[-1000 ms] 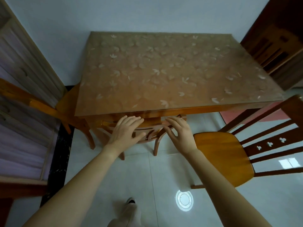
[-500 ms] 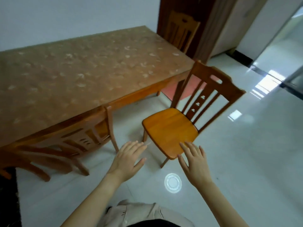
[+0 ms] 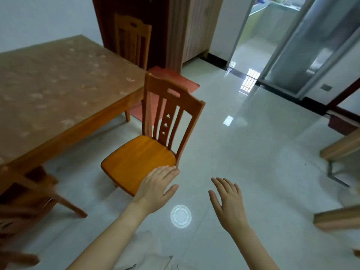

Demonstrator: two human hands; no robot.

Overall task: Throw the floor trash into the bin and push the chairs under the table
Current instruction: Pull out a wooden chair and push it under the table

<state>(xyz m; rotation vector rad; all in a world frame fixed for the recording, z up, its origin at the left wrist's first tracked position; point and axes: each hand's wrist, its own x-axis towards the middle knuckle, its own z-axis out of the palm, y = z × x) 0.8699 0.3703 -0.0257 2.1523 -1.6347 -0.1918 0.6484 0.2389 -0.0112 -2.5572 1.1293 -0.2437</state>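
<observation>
Room: glossy pale tiled floor [image 3: 253, 152] with window glare, a white wall, and a frosted sliding door [image 3: 311, 45] with a metal frame at the right

Worktop [image 3: 58, 84]: rectangular, orange-brown wood with a dull brown flower-patterned cover; the left part is cut off

Chair [image 3: 140, 158]: varnished orange wood with a curved seat and a slatted back that has a slot and three small cut-outs. It stands on the floor just beside the worktop's near corner, with the whole seat out in the open

Second chair [image 3: 132, 39]: same pattern, at the worktop's far end against dark wood panelling; its lower half is hidden

Third chair [image 3: 29, 201]: lower left under the worktop, blurred, only legs and rails legible

Mat [image 3: 175, 80]: red, flat, partly behind the chair back

Left hand [image 3: 155, 189]: grip released, fingers straight, over the seat's near corner; contact cannot be told

Right hand [image 3: 228, 201]: grip released, fingers spread, above bare floor

Round white ringed patch [image 3: 181, 216] between the forearms: object or reflection, cannot tell

Wooden pieces [image 3: 339, 219] at the right edge: blurred and cut off
</observation>
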